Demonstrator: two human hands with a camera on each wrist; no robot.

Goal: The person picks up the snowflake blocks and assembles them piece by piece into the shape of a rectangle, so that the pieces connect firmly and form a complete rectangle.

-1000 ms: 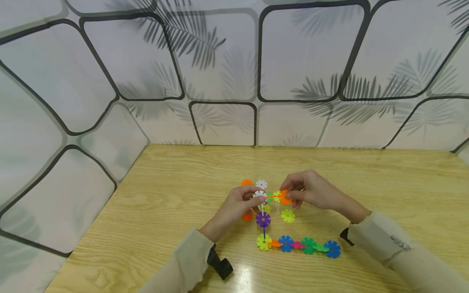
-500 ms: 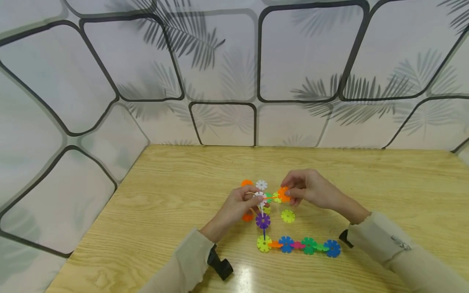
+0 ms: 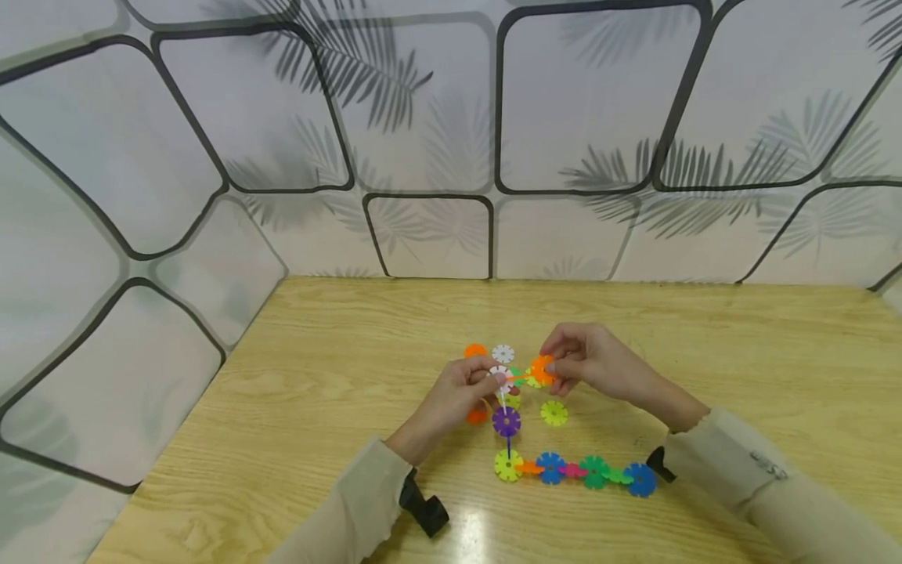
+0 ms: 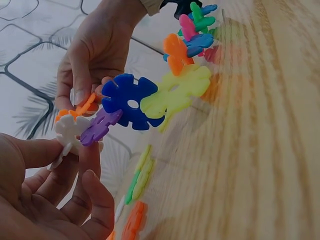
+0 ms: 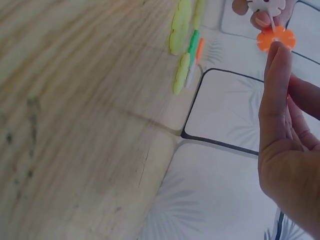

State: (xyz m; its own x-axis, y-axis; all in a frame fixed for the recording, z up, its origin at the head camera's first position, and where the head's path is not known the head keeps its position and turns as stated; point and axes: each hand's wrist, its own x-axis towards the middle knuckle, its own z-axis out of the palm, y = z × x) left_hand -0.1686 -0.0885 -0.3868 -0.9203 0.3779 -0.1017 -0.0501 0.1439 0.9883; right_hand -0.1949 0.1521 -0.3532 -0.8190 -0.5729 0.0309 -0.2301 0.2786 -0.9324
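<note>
Notched plastic discs form a chain. My left hand (image 3: 454,395) pinches the white disc (image 3: 499,379) at its upper end. From there it runs down through a purple disc (image 3: 506,421) and a dark blue disc (image 4: 130,101) to a yellow disc (image 3: 508,465). Then it goes right along the table, alternating colours, to a blue disc (image 3: 640,479). Thumb and fingers of my right hand (image 3: 599,362) pinch an orange disc (image 3: 543,370). Another orange piece, edge-on in the head view, spans between it and the white disc; whether these are locked together cannot be told.
Loose discs lie on the wooden table (image 3: 338,329) around the hands: a yellow one (image 3: 553,413), a white one (image 3: 503,354), orange ones (image 3: 475,350), and green and yellow ones partly behind the fingers. A patterned cloth wall (image 3: 430,235) rises at the table's back.
My right hand has shifted slightly left and up with the orange disc, bringing it a little nearer the white disc. The left hand and lower chain stay nearly the same.
</note>
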